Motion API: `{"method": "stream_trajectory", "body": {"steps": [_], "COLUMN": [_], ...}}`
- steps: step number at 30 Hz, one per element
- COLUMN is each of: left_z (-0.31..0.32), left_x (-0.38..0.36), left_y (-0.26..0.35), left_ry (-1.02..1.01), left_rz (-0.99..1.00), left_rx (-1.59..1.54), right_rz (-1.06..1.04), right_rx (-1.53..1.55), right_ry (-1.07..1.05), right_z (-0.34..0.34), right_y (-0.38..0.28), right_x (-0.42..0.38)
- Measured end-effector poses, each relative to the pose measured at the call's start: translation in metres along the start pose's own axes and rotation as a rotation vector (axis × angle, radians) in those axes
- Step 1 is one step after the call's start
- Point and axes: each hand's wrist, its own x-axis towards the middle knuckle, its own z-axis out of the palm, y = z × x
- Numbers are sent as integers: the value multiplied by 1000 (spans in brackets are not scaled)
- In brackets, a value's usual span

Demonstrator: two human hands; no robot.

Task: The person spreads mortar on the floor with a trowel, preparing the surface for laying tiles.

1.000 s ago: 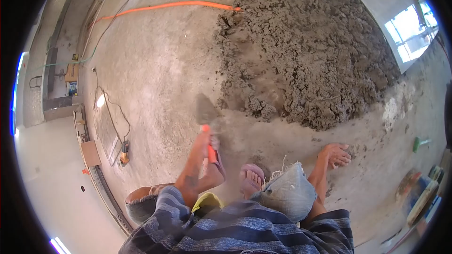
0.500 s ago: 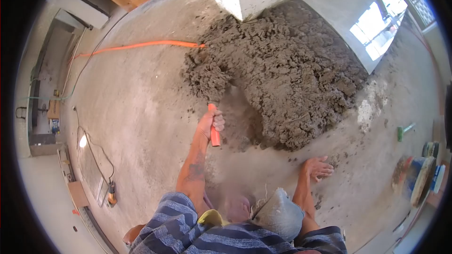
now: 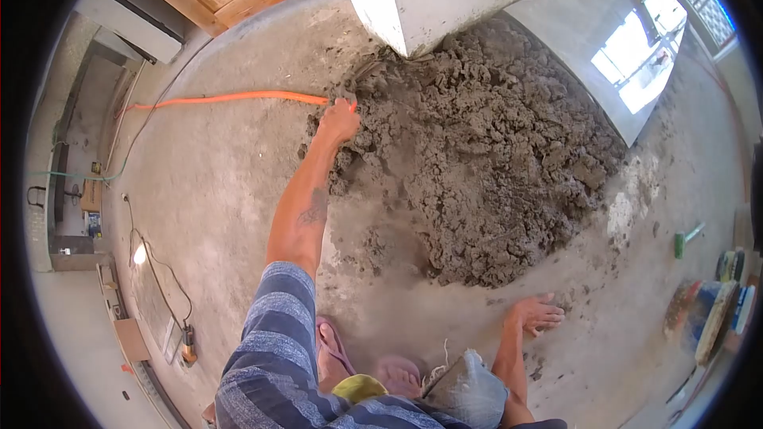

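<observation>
My left hand (image 3: 340, 121) is closed around an orange handle (image 3: 353, 105) at the left edge of the heap of wet grey mortar (image 3: 501, 159). The tool's working end is not clearly visible; it seems to lie in or over the mortar. An orange hose or cord (image 3: 238, 97) runs up to the same spot from the left. Near the heap's lower right edge, my right hand (image 3: 539, 314) rests on the floor, fingers spread and holding nothing.
A white wall corner (image 3: 404, 28) stands at the heap's far edge. Beside it lies a large glossy tile (image 3: 556, 24). On the right are a green-headed tool (image 3: 679, 245) and a bucket (image 3: 690, 306). A power tool (image 3: 188, 345) with its cable lies left.
My left hand has moved forward and slightly left with the orange handle, from the near side of the heap to its upper left edge. My right hand stays on the floor.
</observation>
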Motion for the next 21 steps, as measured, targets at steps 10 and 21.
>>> {"method": "stream_trajectory", "body": {"steps": [10, 21], "left_z": [2, -46], "left_x": [-13, -91], "left_y": [-16, -10], "left_ry": [-123, -405], "left_rz": [60, 144], "left_rx": [59, 69], "right_rz": [-4, -7], "right_rx": [54, 2], "right_ry": [-25, -15], "right_z": [-7, -4], "right_y": [3, 3], "right_x": [1, 1]}}
